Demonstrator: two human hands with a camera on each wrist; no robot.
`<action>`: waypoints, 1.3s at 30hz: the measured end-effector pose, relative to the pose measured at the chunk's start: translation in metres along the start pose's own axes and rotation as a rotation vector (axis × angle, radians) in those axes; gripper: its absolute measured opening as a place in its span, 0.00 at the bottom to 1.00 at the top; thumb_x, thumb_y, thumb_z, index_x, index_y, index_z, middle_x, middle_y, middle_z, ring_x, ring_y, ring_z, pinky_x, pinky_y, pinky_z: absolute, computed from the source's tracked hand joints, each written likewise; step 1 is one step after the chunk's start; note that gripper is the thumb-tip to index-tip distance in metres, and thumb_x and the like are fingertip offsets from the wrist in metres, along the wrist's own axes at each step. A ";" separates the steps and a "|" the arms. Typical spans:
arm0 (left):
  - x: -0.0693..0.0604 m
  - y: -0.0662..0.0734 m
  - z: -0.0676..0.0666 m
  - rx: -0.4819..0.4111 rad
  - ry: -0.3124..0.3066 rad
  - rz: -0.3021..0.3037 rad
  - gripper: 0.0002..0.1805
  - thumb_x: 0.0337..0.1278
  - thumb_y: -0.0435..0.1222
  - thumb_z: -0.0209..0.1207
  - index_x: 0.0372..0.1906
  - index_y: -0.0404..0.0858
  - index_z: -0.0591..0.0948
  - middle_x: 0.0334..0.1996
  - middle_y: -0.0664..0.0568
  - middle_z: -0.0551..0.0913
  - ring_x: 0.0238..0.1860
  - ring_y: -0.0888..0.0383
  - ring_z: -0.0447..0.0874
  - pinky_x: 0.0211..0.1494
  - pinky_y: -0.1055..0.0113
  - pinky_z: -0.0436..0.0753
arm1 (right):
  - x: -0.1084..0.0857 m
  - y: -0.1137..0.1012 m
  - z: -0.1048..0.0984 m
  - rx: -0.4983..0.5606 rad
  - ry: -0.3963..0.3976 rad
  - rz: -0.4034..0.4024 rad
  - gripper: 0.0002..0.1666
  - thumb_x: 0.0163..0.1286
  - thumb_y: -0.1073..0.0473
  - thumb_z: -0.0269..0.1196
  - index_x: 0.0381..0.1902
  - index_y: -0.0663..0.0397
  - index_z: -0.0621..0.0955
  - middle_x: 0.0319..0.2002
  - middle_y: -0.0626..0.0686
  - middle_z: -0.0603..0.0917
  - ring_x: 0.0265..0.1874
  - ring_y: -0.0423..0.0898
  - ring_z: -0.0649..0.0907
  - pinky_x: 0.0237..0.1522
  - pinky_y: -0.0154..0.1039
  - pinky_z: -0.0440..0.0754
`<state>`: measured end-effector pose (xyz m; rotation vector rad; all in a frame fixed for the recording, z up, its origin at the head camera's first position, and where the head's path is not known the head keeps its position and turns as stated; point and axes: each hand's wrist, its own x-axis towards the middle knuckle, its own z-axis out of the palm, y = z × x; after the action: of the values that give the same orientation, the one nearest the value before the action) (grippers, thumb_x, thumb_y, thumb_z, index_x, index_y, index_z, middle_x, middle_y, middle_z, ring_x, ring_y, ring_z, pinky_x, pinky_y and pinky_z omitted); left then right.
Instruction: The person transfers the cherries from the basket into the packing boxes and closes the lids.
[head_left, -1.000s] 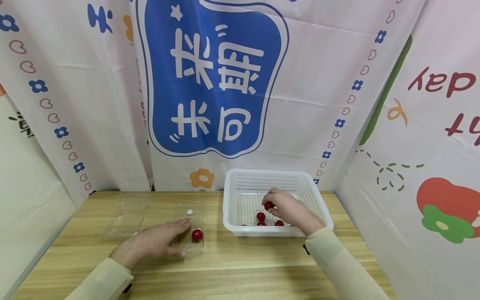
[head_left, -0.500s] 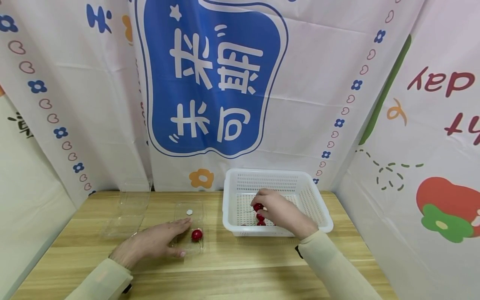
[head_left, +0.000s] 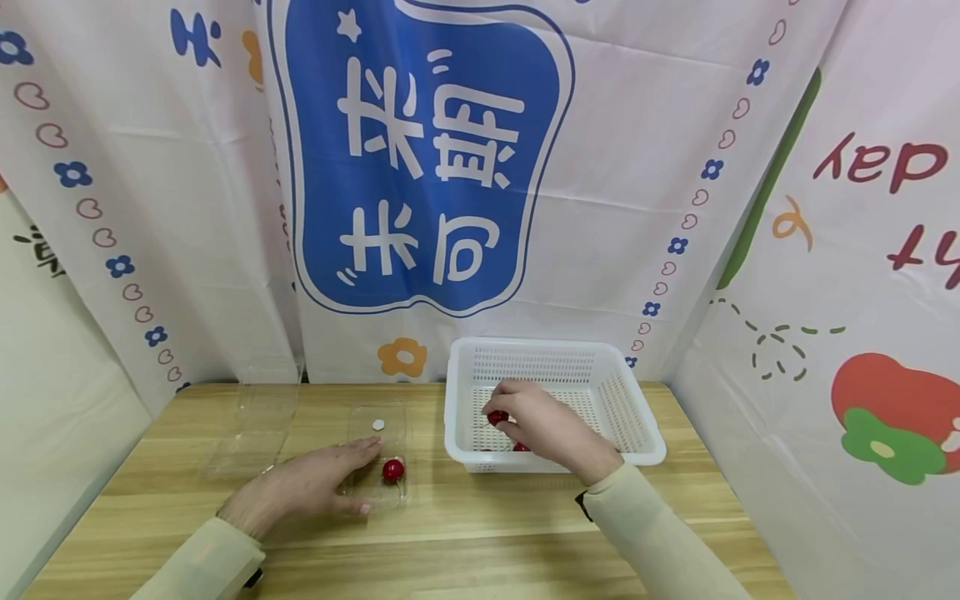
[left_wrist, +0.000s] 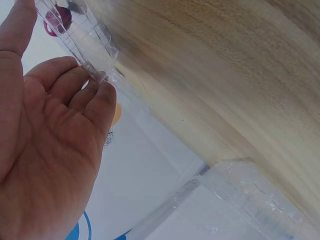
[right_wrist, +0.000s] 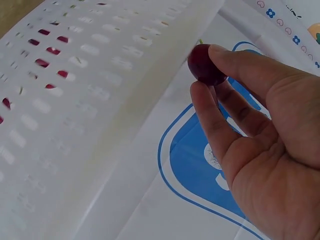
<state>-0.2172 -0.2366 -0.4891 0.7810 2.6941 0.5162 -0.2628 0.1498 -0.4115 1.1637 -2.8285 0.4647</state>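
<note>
In the head view my right hand is over the white perforated basket, pinching a dark red cherry between thumb and fingertips. The right wrist view shows this cherry close up, with a bit of green stem. More cherries lie in the basket, partly hidden by my hand and the rim. My left hand is at the left side of a small clear plastic box. Its fairly straight fingers touch the box edge in the left wrist view. One cherry with a stem is in that box.
A second clear plastic container with a raised lid stands at the back left of the wooden table. A small white round spot shows at the box's far end. Printed cloth hangs behind the table.
My right hand has moved left across the basket with the cherry in its fingers, toward the basket's left side. The left hand and the clear box have stayed in place.
</note>
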 end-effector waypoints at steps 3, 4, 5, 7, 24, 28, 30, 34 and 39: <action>0.000 0.000 0.000 -0.003 -0.002 0.001 0.57 0.72 0.57 0.79 0.90 0.28 0.69 0.93 0.32 0.65 0.91 0.27 0.68 0.92 0.27 0.71 | 0.002 -0.003 0.001 -0.002 0.002 -0.013 0.14 0.80 0.69 0.76 0.60 0.56 0.95 0.54 0.52 0.93 0.52 0.46 0.92 0.53 0.35 0.95; 0.000 0.000 0.000 -0.003 -0.001 0.001 0.57 0.72 0.57 0.79 0.90 0.28 0.69 0.93 0.32 0.65 0.91 0.27 0.68 0.92 0.27 0.71 | 0.003 -0.004 0.001 -0.006 0.004 -0.022 0.14 0.80 0.70 0.76 0.59 0.56 0.95 0.53 0.52 0.93 0.52 0.46 0.92 0.54 0.35 0.95; 0.000 0.000 0.000 -0.002 -0.001 0.002 0.57 0.71 0.57 0.79 0.90 0.28 0.69 0.93 0.32 0.65 0.91 0.27 0.68 0.92 0.27 0.71 | 0.004 -0.004 0.002 -0.014 0.007 -0.033 0.14 0.80 0.70 0.76 0.59 0.56 0.95 0.53 0.52 0.93 0.52 0.46 0.92 0.55 0.36 0.95; 0.000 -0.001 0.000 -0.001 -0.001 0.002 0.57 0.71 0.57 0.79 0.90 0.28 0.69 0.93 0.32 0.65 0.91 0.27 0.68 0.92 0.27 0.71 | 0.006 -0.006 0.002 -0.025 0.013 -0.055 0.14 0.79 0.70 0.76 0.58 0.56 0.96 0.53 0.52 0.93 0.53 0.47 0.92 0.56 0.37 0.96; 0.000 0.000 0.000 -0.007 0.004 -0.002 0.57 0.72 0.57 0.79 0.90 0.28 0.69 0.93 0.32 0.65 0.91 0.27 0.68 0.92 0.27 0.71 | 0.018 -0.025 0.008 -0.075 0.047 -0.165 0.13 0.79 0.69 0.77 0.57 0.56 0.97 0.53 0.52 0.94 0.54 0.49 0.93 0.63 0.42 0.96; 0.000 -0.001 0.001 -0.006 0.005 -0.001 0.57 0.72 0.57 0.79 0.90 0.28 0.69 0.93 0.32 0.65 0.91 0.27 0.68 0.92 0.27 0.71 | 0.022 -0.030 0.010 -0.101 0.059 -0.189 0.12 0.79 0.68 0.77 0.57 0.55 0.97 0.53 0.52 0.94 0.55 0.49 0.92 0.65 0.44 0.95; 0.001 -0.001 0.001 -0.006 0.004 -0.001 0.57 0.72 0.57 0.79 0.90 0.29 0.69 0.93 0.32 0.65 0.92 0.27 0.68 0.92 0.27 0.71 | 0.023 -0.033 0.011 -0.115 0.060 -0.200 0.12 0.80 0.67 0.77 0.57 0.54 0.97 0.54 0.51 0.93 0.56 0.49 0.92 0.66 0.44 0.94; 0.000 -0.001 0.001 -0.007 0.001 -0.007 0.57 0.72 0.57 0.79 0.91 0.29 0.69 0.94 0.33 0.65 0.92 0.28 0.68 0.92 0.28 0.71 | 0.027 -0.039 0.014 -0.148 0.062 -0.224 0.11 0.81 0.66 0.76 0.57 0.52 0.97 0.55 0.51 0.93 0.57 0.50 0.91 0.67 0.44 0.93; -0.001 0.000 0.001 -0.012 0.000 -0.011 0.57 0.72 0.57 0.79 0.91 0.30 0.69 0.94 0.34 0.65 0.92 0.29 0.68 0.92 0.28 0.71 | 0.030 -0.047 0.017 -0.166 0.058 -0.230 0.10 0.82 0.65 0.76 0.56 0.50 0.97 0.56 0.50 0.94 0.58 0.49 0.91 0.68 0.44 0.92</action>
<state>-0.2163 -0.2371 -0.4898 0.7626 2.6910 0.5289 -0.2510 0.0927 -0.4109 1.3930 -2.5831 0.2400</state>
